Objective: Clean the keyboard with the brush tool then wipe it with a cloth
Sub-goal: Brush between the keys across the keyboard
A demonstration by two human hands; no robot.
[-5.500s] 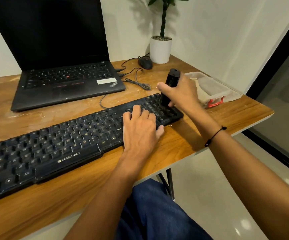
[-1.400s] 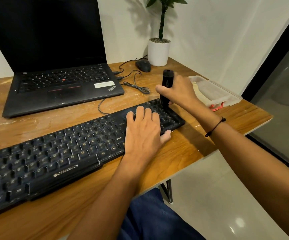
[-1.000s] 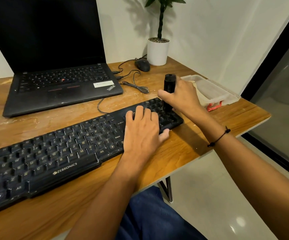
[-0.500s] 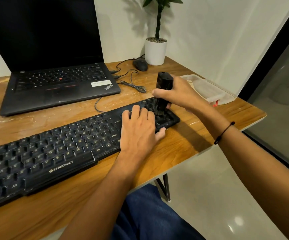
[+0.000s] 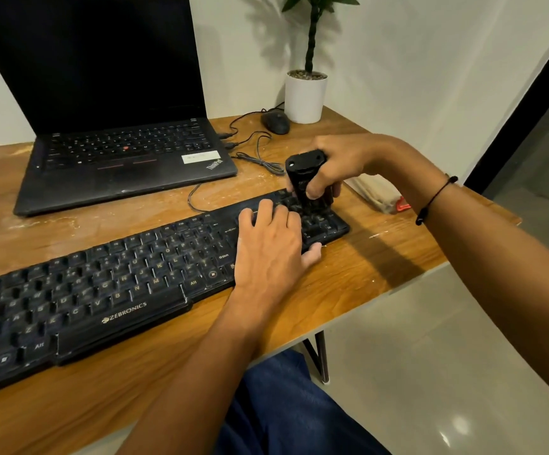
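— Reading off the labels first: what can you make out?

— "ZEBRONICS" in white on the front lip of the long black plastic keyboard [image 5: 128, 274], and "ThinkPad" on the palm rest of the open black laptop [image 5: 118, 159], beside a white sticker too blurred to read.

— How does the keyboard look?

— Dusty, pale specks between worn keys. It lies slantwise across the wooden table [image 5: 381, 257], in front of the laptop, its right end near the table's edge.

— And the hands?

— The left hand [image 5: 271, 251] rests flat on the keys near the right end, fingers straight, thumb on the front edge. The right hand [image 5: 339, 162] grips the stubby black brush tool [image 5: 302, 178], fingers and thumb curled round it, its lower end down on the far-right keys.

— Anything behind?

— A black corded mouse [image 5: 275, 122] beside a white plant pot [image 5: 305, 96].
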